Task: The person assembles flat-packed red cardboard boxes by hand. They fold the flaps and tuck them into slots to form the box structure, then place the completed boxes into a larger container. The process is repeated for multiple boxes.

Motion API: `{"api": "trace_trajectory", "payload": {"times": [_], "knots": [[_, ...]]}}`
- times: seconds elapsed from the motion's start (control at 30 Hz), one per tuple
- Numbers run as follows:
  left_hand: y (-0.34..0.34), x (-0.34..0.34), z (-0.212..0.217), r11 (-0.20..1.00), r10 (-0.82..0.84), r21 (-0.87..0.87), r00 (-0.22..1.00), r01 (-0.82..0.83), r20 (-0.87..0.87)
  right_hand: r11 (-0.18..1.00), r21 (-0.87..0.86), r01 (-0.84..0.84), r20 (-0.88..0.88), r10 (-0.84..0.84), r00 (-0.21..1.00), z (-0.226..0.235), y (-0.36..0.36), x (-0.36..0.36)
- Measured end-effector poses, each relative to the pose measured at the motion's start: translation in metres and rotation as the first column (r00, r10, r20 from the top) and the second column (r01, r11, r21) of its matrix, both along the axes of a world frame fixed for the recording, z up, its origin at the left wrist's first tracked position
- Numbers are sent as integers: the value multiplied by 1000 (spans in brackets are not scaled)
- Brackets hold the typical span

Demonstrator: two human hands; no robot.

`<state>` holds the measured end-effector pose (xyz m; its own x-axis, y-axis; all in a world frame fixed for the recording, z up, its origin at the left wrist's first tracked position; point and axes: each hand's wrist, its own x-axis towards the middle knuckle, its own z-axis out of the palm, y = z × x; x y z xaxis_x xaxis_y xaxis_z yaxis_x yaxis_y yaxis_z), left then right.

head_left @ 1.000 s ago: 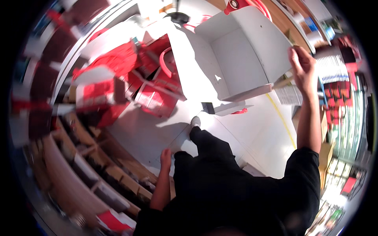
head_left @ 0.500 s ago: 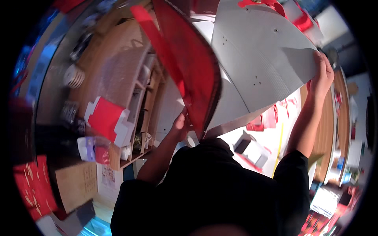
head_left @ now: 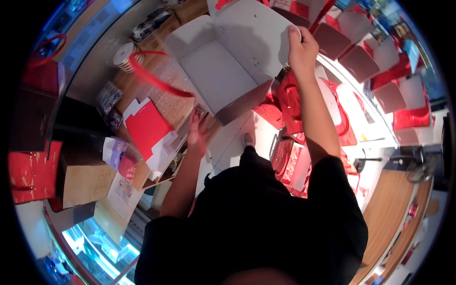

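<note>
A carton gift box [head_left: 216, 66], pale grey inside, hangs tilted in front of me with its inside facing up. From its left side loops a red strap handle [head_left: 159, 85], slightly smeared by motion. My right hand [head_left: 303, 47] grips the upper right edge of the box's raised panel, thumb on the grey face. Below the box's lower left corner is my left hand [head_left: 195, 135], fingers stretched upward and apart, holding nothing. Whether its fingertips touch the box, I cannot tell.
A wooden counter [head_left: 142, 80] on the left bears a flat red and white carton [head_left: 149, 126] and white spools [head_left: 124, 56]. Red bags [head_left: 289, 104] crowd the floor at right. Open boxes [head_left: 361, 61] line the far right. A brown cardboard box [head_left: 88, 183] stands at left.
The box has turned from edge-on to showing its hollow inside. My right hand has moved left and up with it; my left hand has come off the red panel. My view has swung around.
</note>
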<state>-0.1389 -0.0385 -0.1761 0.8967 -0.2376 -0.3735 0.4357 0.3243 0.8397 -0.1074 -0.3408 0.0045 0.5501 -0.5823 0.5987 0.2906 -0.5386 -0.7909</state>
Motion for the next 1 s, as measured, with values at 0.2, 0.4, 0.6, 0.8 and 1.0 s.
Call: {"api": "trace_trajectory", "payload": {"times": [0.2, 0.4, 0.6, 0.8, 1.0], "knots": [[-73, 39, 46, 1000, 6, 18, 975, -10, 222, 981, 101, -165, -51, 171, 984, -16, -40, 69], [-122, 118, 61, 993, 17, 113, 974, -43, 225, 938, 166, -304, -10, 310, 951, -21, -53, 131], [-123, 147, 58, 985, 154, 44, 962, -168, 227, 989, -33, -145, 127, 148, 981, -33, -23, 123], [-55, 104, -26, 886, 154, 300, 834, -354, 530, 507, 34, -861, 157, 849, 505, -86, 101, 20], [40, -39, -81, 805, 325, 452, 923, -384, 207, 394, 496, -774, -454, 877, 156, -224, 197, 24]]}}
